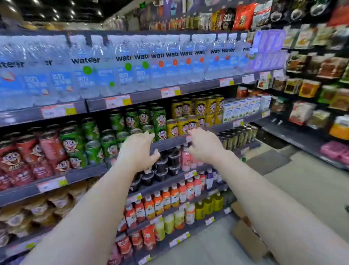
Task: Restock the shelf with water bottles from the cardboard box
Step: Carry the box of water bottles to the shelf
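Clear water bottles (120, 68) with blue labels fill the upper shelf in a long row from left to right. Both my arms reach forward below them, in front of the can shelf (168, 143). My left hand (138, 152) hangs with loosely curled fingers and holds nothing. My right hand (205, 146) is beside it, fingers relaxed, also holding nothing. A cardboard box (248, 238) lies on the floor at the lower right, partly hidden behind my right forearm; its contents are not visible.
Green, red and yellow cans (73, 144) stand on the shelf under the water. Lower shelves hold small juice bottles (170, 197) and bagged goods. A second rack of snack packets (330, 82) stands at the right, with grey floor (312, 186) between.
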A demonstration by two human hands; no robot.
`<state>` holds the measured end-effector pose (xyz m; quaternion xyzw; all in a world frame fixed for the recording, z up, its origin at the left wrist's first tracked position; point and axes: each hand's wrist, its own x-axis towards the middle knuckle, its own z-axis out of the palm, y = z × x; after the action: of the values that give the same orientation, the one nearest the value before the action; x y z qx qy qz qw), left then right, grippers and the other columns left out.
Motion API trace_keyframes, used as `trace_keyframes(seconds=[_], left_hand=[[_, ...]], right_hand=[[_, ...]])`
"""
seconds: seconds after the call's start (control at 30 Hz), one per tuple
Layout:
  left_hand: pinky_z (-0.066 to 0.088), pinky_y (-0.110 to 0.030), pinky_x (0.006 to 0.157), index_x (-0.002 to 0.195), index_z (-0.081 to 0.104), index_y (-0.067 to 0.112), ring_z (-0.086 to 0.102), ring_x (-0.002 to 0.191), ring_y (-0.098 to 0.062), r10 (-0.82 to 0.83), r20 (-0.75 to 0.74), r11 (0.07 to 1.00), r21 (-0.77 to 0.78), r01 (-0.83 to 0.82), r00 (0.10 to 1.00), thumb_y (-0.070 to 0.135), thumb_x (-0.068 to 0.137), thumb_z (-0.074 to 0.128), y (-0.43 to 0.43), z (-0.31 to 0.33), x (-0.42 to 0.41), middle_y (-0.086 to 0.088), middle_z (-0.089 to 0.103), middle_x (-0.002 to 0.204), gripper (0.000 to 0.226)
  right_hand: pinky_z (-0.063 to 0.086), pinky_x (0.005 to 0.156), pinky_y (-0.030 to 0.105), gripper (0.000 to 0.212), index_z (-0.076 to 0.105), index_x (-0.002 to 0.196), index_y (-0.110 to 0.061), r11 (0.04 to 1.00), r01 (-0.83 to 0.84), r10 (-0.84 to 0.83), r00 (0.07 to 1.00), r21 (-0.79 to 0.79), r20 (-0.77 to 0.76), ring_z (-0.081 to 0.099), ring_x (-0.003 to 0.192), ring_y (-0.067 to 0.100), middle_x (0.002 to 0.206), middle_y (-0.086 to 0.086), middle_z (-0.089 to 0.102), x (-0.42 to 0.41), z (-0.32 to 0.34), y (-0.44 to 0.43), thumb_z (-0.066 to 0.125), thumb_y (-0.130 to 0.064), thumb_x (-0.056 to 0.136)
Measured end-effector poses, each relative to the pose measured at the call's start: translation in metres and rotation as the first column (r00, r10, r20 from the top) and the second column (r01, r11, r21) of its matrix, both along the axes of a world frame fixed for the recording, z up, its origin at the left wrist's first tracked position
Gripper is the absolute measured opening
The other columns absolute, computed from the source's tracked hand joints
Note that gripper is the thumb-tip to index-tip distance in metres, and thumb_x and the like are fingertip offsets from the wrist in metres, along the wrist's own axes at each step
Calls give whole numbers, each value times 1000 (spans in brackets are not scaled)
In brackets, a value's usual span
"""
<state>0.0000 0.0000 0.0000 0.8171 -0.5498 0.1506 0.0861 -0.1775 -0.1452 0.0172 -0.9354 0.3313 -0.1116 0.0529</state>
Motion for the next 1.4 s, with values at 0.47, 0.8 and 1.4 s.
trace_keyframes(seconds=[0.47,0.8,1.4], left_hand=[[57,-47,85,124,60,10,67,108,-39,-110,-195,974,176,145,975,48,94,56,-207,-89,-195,-14,69,117,49],[51,-48,103,151,47,11,56,131,-37,-147,-247,936,277,215,958,52,97,51,-362,-160,-310,-14,57,146,68],[49,-46,98,148,46,8,59,126,-39,94,-406,855,501,135,909,41,102,49,-647,-365,-296,-18,58,141,56]], right_hand=[[51,96,44,43,52,136,-12,968,201,-169,965,151,-201,58,124,34,138,11,56,-214,-106,-165,51,-31,97],[53,95,41,49,53,140,-6,898,330,-265,933,290,-243,60,119,37,127,17,62,-340,-181,-314,56,-20,93],[55,86,33,71,31,159,-29,789,390,-132,862,475,-489,62,119,30,141,10,58,-302,-390,-609,54,-21,92]])
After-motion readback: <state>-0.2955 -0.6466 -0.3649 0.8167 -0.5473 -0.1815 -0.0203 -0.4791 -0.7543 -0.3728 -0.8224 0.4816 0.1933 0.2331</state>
